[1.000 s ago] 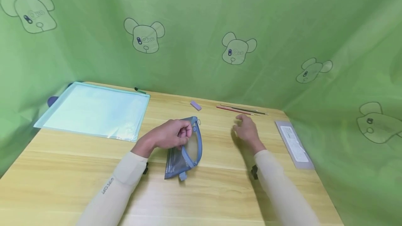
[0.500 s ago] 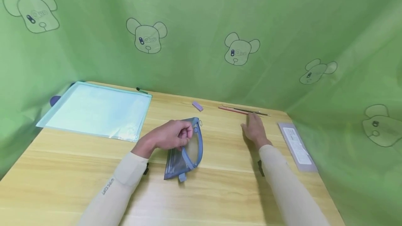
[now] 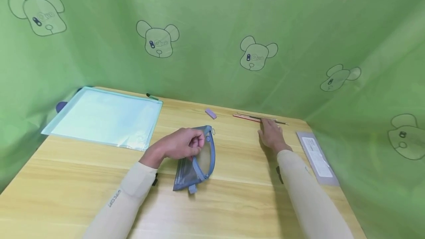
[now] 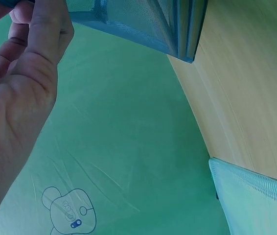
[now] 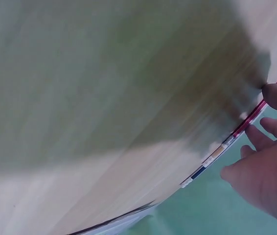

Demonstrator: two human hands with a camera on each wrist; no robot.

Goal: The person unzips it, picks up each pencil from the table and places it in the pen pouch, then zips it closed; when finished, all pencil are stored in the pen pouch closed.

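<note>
My left hand [image 3: 182, 143] grips the rim of a blue-grey mesh zip pencil case [image 3: 186, 172], thumb against curled fingers. The case gapes toward the right, its blue zip edge curved outward. In the left wrist view, its mesh corner [image 4: 143, 29] hangs beyond the fingers. At the table's back right, my right hand [image 3: 272, 134] pinches a red pencil [image 3: 246, 117] near its right end. In the right wrist view, thumb and fingers lie on either side of that red pencil [image 5: 248, 120]. A black pencil [image 3: 282, 123] and a pale one lie just behind it.
A purple eraser [image 3: 210, 113] lies left of the pencils. A pale turquoise zip folder [image 3: 106, 117] covers the back left, a dark-tipped green pen [image 3: 152, 96] behind it. Along the right edge lies a grey-lilac flat pack [image 3: 317, 158] with a white label. Green curtain surrounds the table [image 3: 232, 209].
My right hand has moved forward and right to the pencils, and its thumb and fingers have closed on the red one. The left hand keeps its hold on the pencil case.
</note>
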